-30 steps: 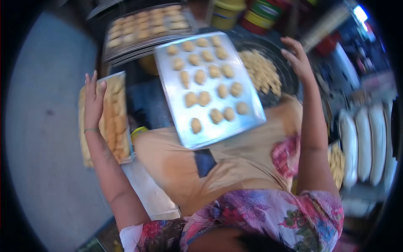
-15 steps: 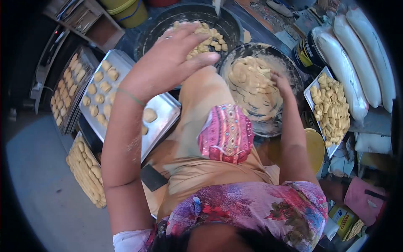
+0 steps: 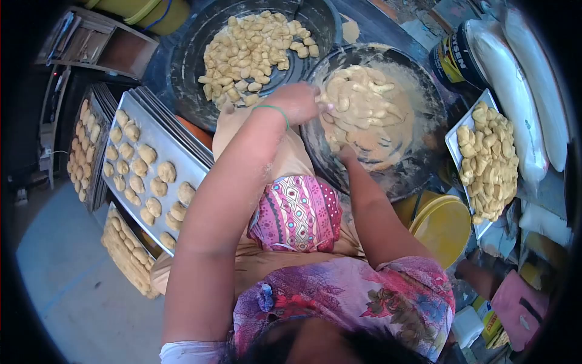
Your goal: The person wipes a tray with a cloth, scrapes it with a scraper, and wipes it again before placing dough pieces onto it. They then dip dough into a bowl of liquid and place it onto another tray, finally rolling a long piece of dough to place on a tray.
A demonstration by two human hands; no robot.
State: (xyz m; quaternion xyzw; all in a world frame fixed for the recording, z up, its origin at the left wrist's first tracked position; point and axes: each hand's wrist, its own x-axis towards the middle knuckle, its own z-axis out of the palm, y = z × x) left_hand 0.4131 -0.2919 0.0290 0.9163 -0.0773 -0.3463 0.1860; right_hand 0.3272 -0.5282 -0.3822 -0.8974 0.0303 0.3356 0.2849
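Observation:
My left hand, with a green band at the wrist, is at the left rim of a dark round basin. Its fingers look curled together and slightly blurred; what they hold is hidden. Floury strips and lumps of dough lie in this basin, just right of that hand. My right hand reaches into the basin's lower left part, at the dough's edge, its fingers mostly hidden. A larger dark tub at the upper left holds several small dough pieces.
Metal trays with round dough pieces stand at the left. To the right are a white tray heaped with dough pieces, a yellow lidded bucket, a black bucket and long white sacks. A patterned pink cloth lies on the lap.
My left hand has come down from over the tub to the basin's left side. My right hand has moved from the basin's right side to its lower left. The view has shifted.

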